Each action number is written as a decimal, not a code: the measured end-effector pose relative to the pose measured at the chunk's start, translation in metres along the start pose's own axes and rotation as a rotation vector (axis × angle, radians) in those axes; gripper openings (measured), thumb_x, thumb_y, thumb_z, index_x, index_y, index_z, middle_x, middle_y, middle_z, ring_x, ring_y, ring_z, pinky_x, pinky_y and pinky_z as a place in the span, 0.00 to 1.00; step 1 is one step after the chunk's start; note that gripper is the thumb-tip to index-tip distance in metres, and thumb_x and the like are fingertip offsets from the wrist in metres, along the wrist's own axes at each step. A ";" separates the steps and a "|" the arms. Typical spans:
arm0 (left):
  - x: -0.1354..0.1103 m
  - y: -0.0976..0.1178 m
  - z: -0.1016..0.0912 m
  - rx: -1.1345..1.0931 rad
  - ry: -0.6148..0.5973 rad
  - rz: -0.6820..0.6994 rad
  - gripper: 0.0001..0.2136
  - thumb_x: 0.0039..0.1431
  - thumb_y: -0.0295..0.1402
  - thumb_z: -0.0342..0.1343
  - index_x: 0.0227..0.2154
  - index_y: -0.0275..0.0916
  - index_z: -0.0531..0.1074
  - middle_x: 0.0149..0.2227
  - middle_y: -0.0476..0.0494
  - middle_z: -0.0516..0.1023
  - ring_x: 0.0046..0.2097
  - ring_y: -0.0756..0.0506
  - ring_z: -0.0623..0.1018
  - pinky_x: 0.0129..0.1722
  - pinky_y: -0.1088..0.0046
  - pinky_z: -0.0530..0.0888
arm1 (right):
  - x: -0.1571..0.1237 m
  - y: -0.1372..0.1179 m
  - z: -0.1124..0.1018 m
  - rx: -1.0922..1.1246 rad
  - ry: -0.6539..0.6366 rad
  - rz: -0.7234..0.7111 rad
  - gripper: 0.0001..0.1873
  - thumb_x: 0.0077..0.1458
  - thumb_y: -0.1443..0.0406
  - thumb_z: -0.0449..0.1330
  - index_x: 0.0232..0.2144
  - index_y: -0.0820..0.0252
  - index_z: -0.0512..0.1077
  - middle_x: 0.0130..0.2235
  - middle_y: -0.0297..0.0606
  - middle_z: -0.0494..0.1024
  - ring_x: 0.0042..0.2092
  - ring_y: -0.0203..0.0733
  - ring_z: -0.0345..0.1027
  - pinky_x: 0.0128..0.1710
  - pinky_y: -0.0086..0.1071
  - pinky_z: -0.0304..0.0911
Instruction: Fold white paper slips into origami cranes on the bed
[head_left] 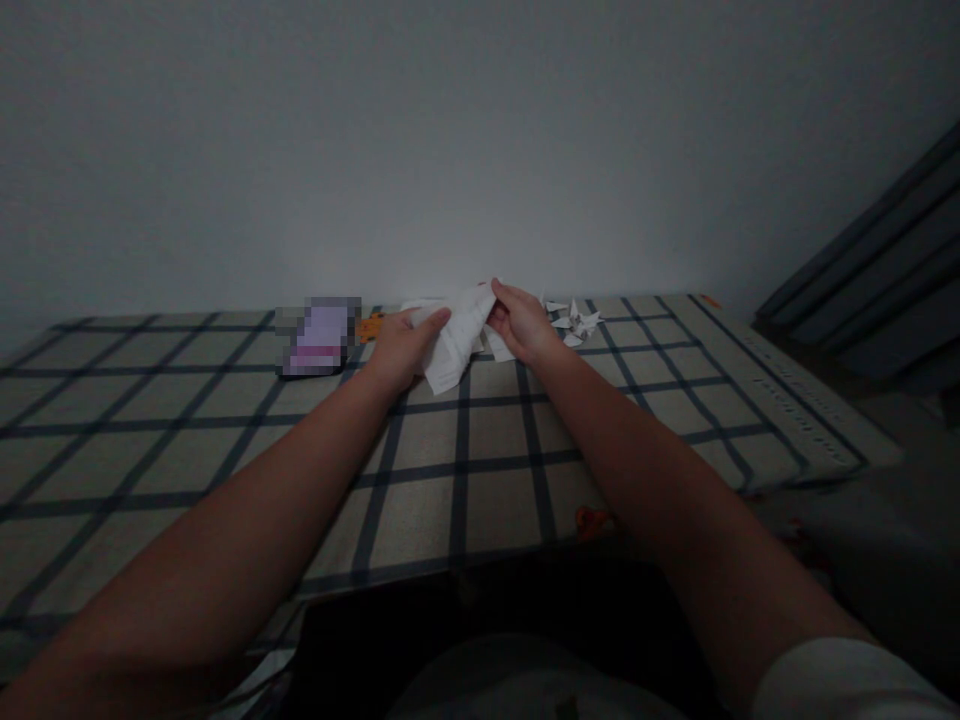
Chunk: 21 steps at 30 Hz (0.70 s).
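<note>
A creased white sheet of paper [456, 345] is held up over the far middle of the table, tilted, one corner pointing down toward me. My left hand [405, 345] grips its left side, thumb on top and the other fingers hidden beneath. At the upper right corner, my right hand [517, 318] pinches the sheet between thumb and fingers. More white paper [501, 347] lies under and behind the hands, partly hidden. Just right of my right hand sit folded white paper shapes [577, 322] with pointed ends.
A phone [322, 340], blurred out, stands left of my hands. Beside it is an orange object [370, 328], partly covered. A checked cloth [495, 500] covers the table, which meets a plain wall [480, 140]. Something orange-red [592, 522] lies at the near edge. A dark curtain [885, 270] hangs right.
</note>
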<state>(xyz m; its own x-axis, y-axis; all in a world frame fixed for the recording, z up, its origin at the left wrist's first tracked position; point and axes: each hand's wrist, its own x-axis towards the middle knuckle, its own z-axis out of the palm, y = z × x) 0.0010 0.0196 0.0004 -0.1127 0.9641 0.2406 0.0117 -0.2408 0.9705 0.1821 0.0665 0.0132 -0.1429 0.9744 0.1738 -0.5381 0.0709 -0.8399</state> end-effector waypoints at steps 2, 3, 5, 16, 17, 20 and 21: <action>0.001 -0.001 0.000 0.008 -0.001 -0.007 0.19 0.49 0.48 0.70 0.31 0.36 0.79 0.31 0.40 0.82 0.28 0.45 0.77 0.26 0.72 0.71 | -0.001 -0.001 0.000 -0.009 0.025 -0.019 0.10 0.53 0.60 0.70 0.31 0.57 0.75 0.36 0.35 0.79 0.40 0.36 0.74 0.48 0.32 0.71; 0.001 -0.001 0.000 0.012 0.000 -0.011 0.19 0.48 0.48 0.70 0.32 0.36 0.79 0.32 0.40 0.82 0.28 0.45 0.77 0.26 0.72 0.71 | -0.001 -0.002 0.000 -0.009 0.036 -0.033 0.09 0.52 0.61 0.71 0.31 0.57 0.75 0.37 0.35 0.80 0.41 0.36 0.74 0.48 0.32 0.71; 0.001 -0.001 0.000 0.015 0.005 -0.014 0.19 0.48 0.49 0.70 0.32 0.35 0.79 0.32 0.39 0.82 0.28 0.45 0.77 0.26 0.72 0.71 | -0.001 -0.003 -0.001 0.001 0.050 -0.055 0.10 0.50 0.62 0.72 0.31 0.57 0.75 0.37 0.35 0.80 0.42 0.36 0.74 0.49 0.32 0.71; 0.002 -0.004 -0.001 0.028 -0.001 -0.008 0.20 0.48 0.49 0.70 0.32 0.35 0.79 0.31 0.39 0.80 0.28 0.44 0.76 0.27 0.70 0.72 | -0.001 -0.006 -0.004 -0.044 0.109 -0.050 0.15 0.54 0.53 0.69 0.32 0.57 0.75 0.33 0.35 0.78 0.38 0.37 0.74 0.45 0.33 0.70; 0.001 -0.003 0.000 0.022 0.004 -0.012 0.20 0.48 0.49 0.70 0.32 0.36 0.78 0.31 0.40 0.80 0.28 0.44 0.76 0.28 0.69 0.73 | -0.002 -0.006 -0.003 -0.063 0.094 -0.048 0.16 0.53 0.51 0.69 0.32 0.56 0.75 0.32 0.34 0.78 0.37 0.37 0.73 0.44 0.33 0.70; 0.001 0.000 0.000 -0.001 0.036 -0.032 0.19 0.48 0.49 0.69 0.32 0.37 0.77 0.31 0.40 0.80 0.29 0.43 0.77 0.29 0.68 0.74 | -0.006 -0.005 -0.001 -0.117 0.008 -0.012 0.20 0.50 0.48 0.71 0.31 0.56 0.74 0.31 0.34 0.77 0.37 0.38 0.73 0.44 0.35 0.70; 0.001 0.001 0.001 -0.012 0.047 -0.037 0.19 0.48 0.49 0.69 0.32 0.37 0.77 0.32 0.40 0.80 0.29 0.43 0.77 0.29 0.68 0.74 | -0.006 -0.004 0.000 -0.132 -0.028 0.001 0.21 0.48 0.48 0.72 0.30 0.57 0.74 0.31 0.34 0.77 0.36 0.38 0.73 0.44 0.35 0.70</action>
<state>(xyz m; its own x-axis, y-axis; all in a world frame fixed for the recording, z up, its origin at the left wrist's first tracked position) 0.0016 0.0206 0.0016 -0.1599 0.9659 0.2036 -0.0050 -0.2070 0.9783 0.1855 0.0602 0.0154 -0.1676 0.9683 0.1853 -0.4244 0.0988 -0.9000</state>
